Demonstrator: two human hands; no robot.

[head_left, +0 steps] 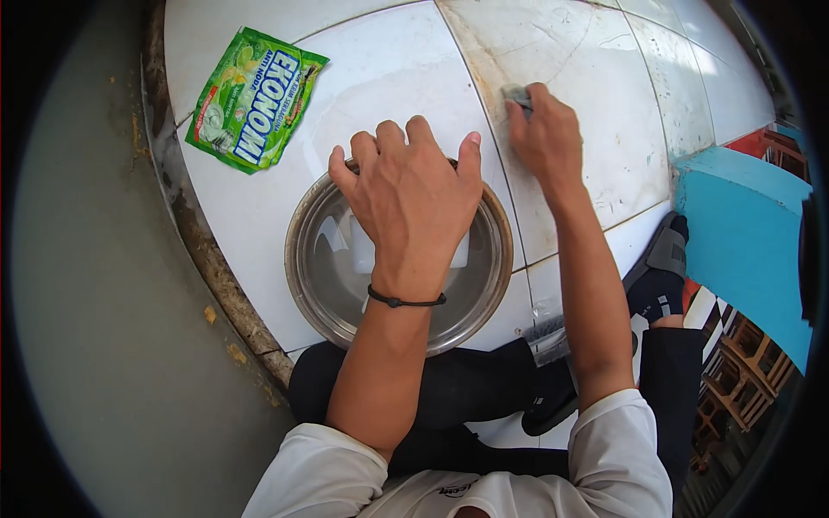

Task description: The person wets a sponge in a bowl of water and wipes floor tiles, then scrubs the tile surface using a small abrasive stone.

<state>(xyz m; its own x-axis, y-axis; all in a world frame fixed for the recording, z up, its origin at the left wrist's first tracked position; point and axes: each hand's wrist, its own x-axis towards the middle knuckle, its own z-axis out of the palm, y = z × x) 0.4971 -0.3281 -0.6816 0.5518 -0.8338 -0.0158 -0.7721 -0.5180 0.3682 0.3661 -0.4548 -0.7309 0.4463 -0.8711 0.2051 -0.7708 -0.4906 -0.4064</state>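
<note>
My left hand [406, 194], palm down and fingers spread, lies over the far rim of a round metal basin [501, 276]. The basin holds greyish water and a pale block-like object [363, 249], partly hidden under the hand. Up and to the right, my right hand [546, 134] is closed around a small grey scrubber [517, 93], pressed on the white tiled surface [596, 112] beside a brownish stained grout line. A green Ekonomi packet [255, 99] lies flat at the upper left.
A rough tile edge [211, 259] borders the grey area on the left. My legs in black trousers [475, 388] lie close below the basin. A clear plastic item [547, 337] is beside the knee. At the right stand a turquoise block [743, 224] and wooden furniture [747, 371].
</note>
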